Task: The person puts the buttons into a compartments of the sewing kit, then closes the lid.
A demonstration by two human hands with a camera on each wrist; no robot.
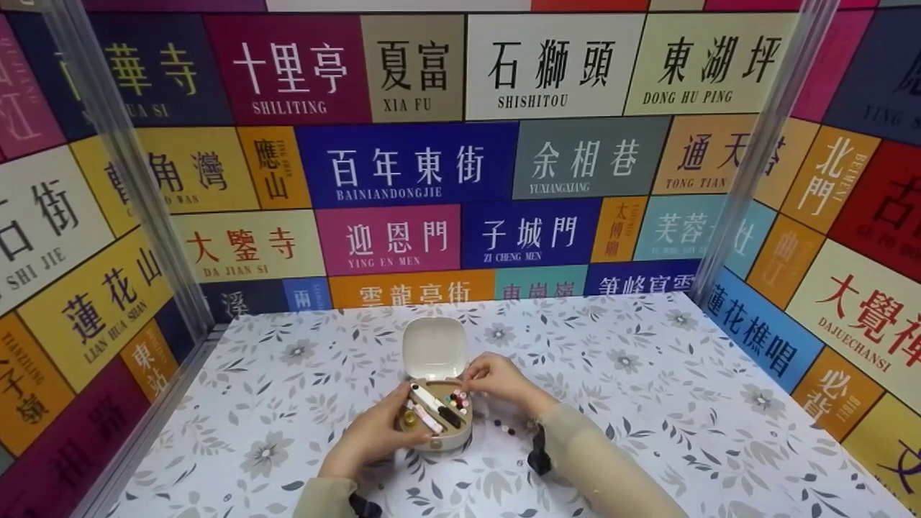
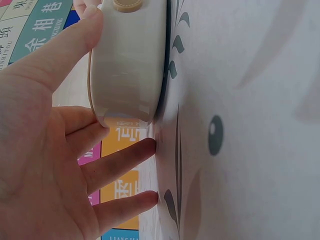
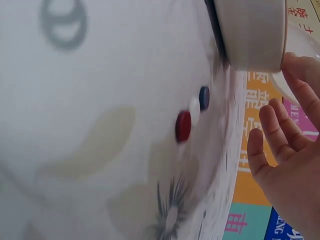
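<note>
A cream box [image 1: 453, 440] with a round clasp stands on the table, its lid [image 1: 434, 348] raised. Inside it lie a white-and-black pen [image 1: 437, 405], a pink-and-white stick [image 1: 426, 417], a small gold round piece [image 1: 410, 418] and several coloured beads [image 1: 456, 400]. My left hand [image 1: 375, 429] holds the box's left side between thumb and index finger; in the left wrist view its other fingers spread down toward the tabletop. My right hand [image 1: 504, 380] is at the right rim near the hinge, a fingertip touching the edge, other fingers loosely bent. Its thumb tip is hidden.
A few loose beads [image 3: 183, 126], red, white and dark blue, lie on the table right of the box. A floral cloth covers the table [image 1: 619, 403]. Panels with printed place names [image 1: 403, 165] stand around its back and sides.
</note>
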